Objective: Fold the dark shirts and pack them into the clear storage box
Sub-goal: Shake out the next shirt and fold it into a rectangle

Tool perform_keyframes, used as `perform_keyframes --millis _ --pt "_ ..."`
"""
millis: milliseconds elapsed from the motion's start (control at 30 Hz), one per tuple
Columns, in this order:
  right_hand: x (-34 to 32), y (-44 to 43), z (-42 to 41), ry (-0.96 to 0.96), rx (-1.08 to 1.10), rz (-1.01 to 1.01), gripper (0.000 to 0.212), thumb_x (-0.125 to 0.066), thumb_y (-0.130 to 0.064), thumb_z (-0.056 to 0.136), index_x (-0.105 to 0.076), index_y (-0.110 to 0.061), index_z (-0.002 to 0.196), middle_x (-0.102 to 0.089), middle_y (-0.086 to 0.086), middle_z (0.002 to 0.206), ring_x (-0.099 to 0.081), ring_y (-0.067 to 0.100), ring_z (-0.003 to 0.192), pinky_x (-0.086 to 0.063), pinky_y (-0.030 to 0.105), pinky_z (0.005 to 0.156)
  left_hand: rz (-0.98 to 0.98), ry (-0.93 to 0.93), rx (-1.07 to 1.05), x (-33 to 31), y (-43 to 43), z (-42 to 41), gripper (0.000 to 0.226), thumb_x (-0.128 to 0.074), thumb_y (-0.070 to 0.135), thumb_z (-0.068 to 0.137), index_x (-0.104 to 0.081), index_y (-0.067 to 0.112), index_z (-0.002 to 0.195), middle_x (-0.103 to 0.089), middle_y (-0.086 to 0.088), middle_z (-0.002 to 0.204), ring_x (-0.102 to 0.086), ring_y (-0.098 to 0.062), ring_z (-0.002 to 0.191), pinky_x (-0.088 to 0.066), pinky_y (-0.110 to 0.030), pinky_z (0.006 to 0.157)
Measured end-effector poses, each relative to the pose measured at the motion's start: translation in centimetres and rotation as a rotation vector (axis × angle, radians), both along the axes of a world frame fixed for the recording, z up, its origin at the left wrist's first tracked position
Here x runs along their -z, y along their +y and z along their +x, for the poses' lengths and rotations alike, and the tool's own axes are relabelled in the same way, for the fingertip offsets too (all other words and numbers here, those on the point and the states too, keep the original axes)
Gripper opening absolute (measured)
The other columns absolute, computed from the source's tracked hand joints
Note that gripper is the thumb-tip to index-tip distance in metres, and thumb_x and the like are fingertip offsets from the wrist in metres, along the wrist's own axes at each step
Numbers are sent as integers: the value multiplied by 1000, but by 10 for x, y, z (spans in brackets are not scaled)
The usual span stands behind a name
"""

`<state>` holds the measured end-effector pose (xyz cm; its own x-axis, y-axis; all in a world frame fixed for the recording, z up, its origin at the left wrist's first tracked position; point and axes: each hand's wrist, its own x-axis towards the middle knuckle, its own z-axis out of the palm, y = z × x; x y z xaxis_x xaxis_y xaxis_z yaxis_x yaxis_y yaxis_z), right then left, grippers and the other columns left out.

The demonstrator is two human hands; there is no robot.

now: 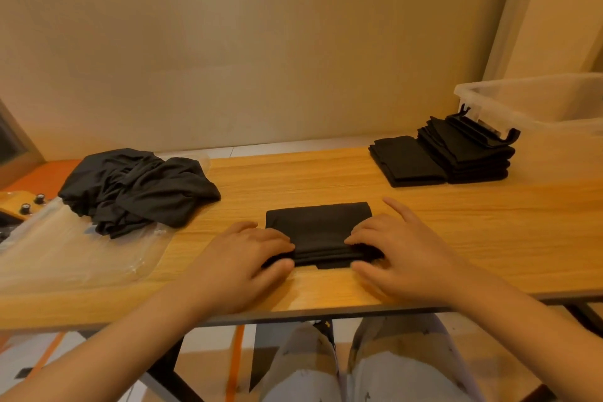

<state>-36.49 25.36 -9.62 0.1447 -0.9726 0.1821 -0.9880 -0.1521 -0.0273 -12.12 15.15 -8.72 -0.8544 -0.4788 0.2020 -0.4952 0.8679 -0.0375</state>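
Observation:
A dark shirt [318,222], folded into a small rectangle, lies at the table's front middle. My left hand [248,258] grips its near left edge, thumb under the fold and fingers on top. My right hand [398,254] grips the near right edge the same way, index finger pointing out. A heap of unfolded dark shirts [137,188] sits at the left. Two stacks of folded dark shirts [440,157] stand at the right, beside the clear storage box [535,108], whose inside looks bare from here.
The wooden table [293,176] runs left to right with its front edge just under my wrists. Clear plastic bags [75,251] lie under and in front of the heap. A black clip of the box [483,132] rests on the taller stack. A wall stands close behind.

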Motion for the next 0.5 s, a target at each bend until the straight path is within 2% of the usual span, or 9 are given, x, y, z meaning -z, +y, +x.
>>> perform_keyframes --millis 67,133,200,267,367,433,500 --pt "-12 -8 3 -117 0 -40 42 -37 -59 92 -61 -37 119 -59 -22 118 -45 -6 118 8 25 115 164 160 -27 -8 -5 -10 59 -19 59 92 -52 33 134 -51 16 137 -45 -3 126 -25 -17 103" --pt "-17 -26 7 -194 49 -148 39 -36 -51 96 -59 -34 123 -58 -18 125 -44 -1 122 0 25 115 179 269 -69 -7 -18 -28 49 -30 49 100 -43 29 142 -41 12 148 -34 -5 136 -22 -17 107" --pt "-10 -45 14 -203 101 -137 43 -36 -44 100 -46 -28 139 -45 -10 144 -33 6 135 -5 29 117 241 227 -124 0 -26 -47 52 -32 41 102 -26 25 151 -24 8 158 -20 -7 144 -14 -21 114" --pt "6 -59 19 -149 110 16 52 -31 -44 102 -25 -27 151 -23 -7 158 -15 10 145 -3 33 119 287 90 -146 16 -31 -59 56 -29 40 103 -13 22 154 -12 4 161 -9 -8 147 -5 -23 117" --pt "25 -63 13 -152 138 178 55 -25 -47 102 -11 -32 153 -12 -9 161 -9 11 147 -4 35 119 268 -43 -165 34 -37 -56 56 -24 41 104 -8 22 154 -10 5 162 -3 -6 148 2 -28 119" --pt "27 -59 4 -208 152 186 54 -26 -48 102 -12 -34 153 -12 -10 160 -10 12 146 -7 33 118 327 -13 -172 34 -42 -45 54 -25 39 104 -11 24 154 -12 6 161 -5 -7 147 0 -27 120" --pt "27 -53 -6 -286 168 188 53 -28 -46 102 -15 -34 152 -15 -9 160 -11 12 146 -9 33 118 486 95 -199 27 -45 -32 51 -31 35 104 -20 24 152 -22 5 159 -17 -9 145 -9 -25 117"
